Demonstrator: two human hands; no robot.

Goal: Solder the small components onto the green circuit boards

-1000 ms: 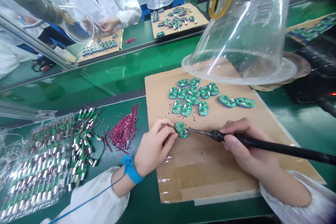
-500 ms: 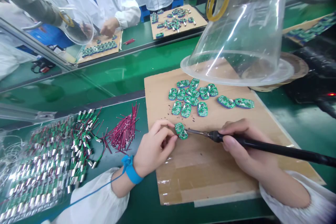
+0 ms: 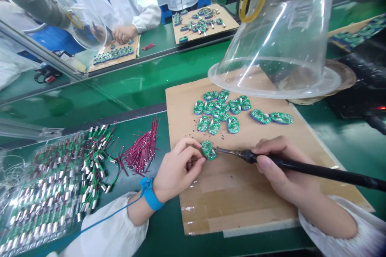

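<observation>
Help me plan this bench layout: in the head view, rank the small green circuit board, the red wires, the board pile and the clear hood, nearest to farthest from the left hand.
From the left hand:
1. Small green circuit board: at its fingertips, to the right.
2. Red wires: just left, on the bench.
3. Board pile: ahead, on the cardboard.
4. Clear hood: farthest, ahead and right.

**Mostly green, with magenta and blue**

Green circuit boards (image 3: 208, 149) flecked with white and silver lie on tan cardboard (image 3: 241, 204) — beside a tuft of magenta wires (image 3: 141, 154). The soldering iron (image 3: 301, 170) has a black handle, the wrist strap (image 3: 152, 200) is bright blue, the sleeve (image 3: 108, 229) white.
</observation>
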